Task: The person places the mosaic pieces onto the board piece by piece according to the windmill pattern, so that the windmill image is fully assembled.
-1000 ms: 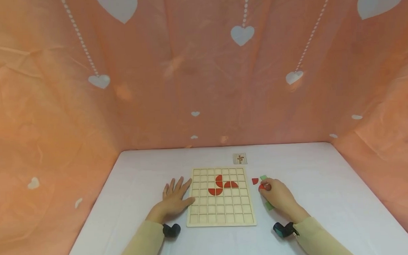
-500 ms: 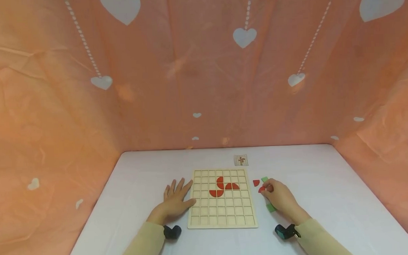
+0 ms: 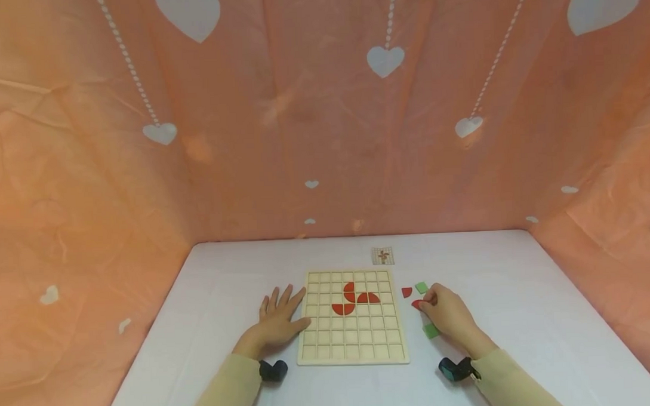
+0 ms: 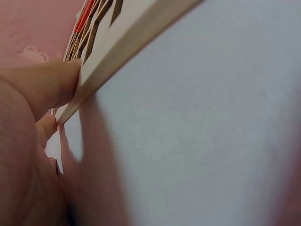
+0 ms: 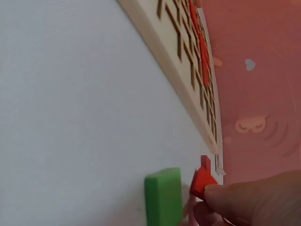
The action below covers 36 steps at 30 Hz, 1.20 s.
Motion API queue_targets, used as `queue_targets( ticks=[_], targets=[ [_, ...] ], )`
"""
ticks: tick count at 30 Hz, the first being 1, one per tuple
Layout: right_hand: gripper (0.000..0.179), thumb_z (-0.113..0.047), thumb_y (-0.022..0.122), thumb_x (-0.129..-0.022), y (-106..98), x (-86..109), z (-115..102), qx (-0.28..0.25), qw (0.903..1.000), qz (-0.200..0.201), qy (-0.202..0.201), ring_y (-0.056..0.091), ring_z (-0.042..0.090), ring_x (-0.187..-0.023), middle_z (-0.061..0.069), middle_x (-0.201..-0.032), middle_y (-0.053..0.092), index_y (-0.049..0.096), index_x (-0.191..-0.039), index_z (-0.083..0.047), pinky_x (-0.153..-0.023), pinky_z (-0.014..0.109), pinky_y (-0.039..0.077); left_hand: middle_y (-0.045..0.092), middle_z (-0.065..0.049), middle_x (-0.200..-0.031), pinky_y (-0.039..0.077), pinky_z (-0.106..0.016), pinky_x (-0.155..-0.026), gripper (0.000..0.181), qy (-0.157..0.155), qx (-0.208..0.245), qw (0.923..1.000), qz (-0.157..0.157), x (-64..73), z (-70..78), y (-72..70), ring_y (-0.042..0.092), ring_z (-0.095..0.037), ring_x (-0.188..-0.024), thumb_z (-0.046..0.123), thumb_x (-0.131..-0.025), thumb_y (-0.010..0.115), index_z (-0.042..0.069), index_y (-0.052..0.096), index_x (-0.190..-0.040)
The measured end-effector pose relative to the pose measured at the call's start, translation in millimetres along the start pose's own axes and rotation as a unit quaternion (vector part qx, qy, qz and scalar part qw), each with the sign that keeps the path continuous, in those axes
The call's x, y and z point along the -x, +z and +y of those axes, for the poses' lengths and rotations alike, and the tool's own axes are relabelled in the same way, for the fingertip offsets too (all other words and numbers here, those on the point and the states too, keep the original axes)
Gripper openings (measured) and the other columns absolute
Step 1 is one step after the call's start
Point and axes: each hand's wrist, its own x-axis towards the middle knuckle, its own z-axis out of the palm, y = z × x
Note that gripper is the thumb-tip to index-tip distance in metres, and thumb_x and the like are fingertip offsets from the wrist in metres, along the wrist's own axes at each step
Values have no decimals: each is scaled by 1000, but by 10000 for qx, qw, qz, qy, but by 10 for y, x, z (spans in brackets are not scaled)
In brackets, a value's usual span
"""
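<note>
A pale wooden grid board lies mid-table, with several red pieces set in its cells. My left hand rests spread at the board's left side; its thumb touches the edge in the left wrist view. Right of the board, my right hand pinches a small red piece between thumb and fingertips, which partly hide its shape. A loose red quarter-circle piece lies closer to the board. Two green square pieces, one farther and one nearer, flank the fingertips.
A small card printed with a grid pattern lies beyond the board's far right corner. White cloth covers the table. An orange curtain with hearts stands behind and along both sides.
The red piece at my right fingertips has turned and shifted slightly toward me. More of the farther green square shows. My left hand stays at the board's edge.
</note>
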Motion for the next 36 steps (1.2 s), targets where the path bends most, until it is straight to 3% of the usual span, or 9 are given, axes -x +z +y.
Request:
queue_targets(
  ticks=[8,14,19,27,36],
  targets=[
    [13,-14,62,-93,76,-14,-170,-581,9981,109,-184,50,16,-62,4,-78,57,63,-102,-5,-52,29,42,6,-14,-161,-11,-56,-112,73,18,61,10000,-4,16,-3,-20,-11,-38,-145,45,-94,57,19,26,-155],
    [12,-15,65,-92,360,30,-455,-1281,9910,290,-260,55,16,-74,3,-85,61,67,-101,-7,-60,29,47,6,-13,-161,-11,-55,-112,74,-18,87,10000,-20,9,-35,-7,-12,-37,-145,45,-94,57,20,25,-155],
    [8,-14,66,-91,606,81,-631,-1557,9863,412,-370,55,15,-72,0,-81,62,67,-97,-9,-62,30,47,5,-13,-161,-12,-55,-112,73,52,54,10000,-39,-4,-40,18,-12,-37,-145,45,-94,56,19,25,-155],
    [8,-11,67,-90,780,129,-743,-1407,9865,582,-600,55,14,-71,-1,-79,63,68,-97,-8,-64,31,46,5,-14,-161,-12,-55,-112,72,128,54,9999,-21,-4,-38,16,-12,-38,-145,45,-95,56,19,26,-155],
    [6,-12,68,-89,835,108,-776,-1229,9889,671,-498,54,12,-68,-4,-73,61,69,-94,-9,-63,30,44,6,-13,-161,-12,-55,-112,73,52,52,10000,-20,-2,-13,11,-12,-38,-145,46,-94,56,19,26,-155]
  ],
)
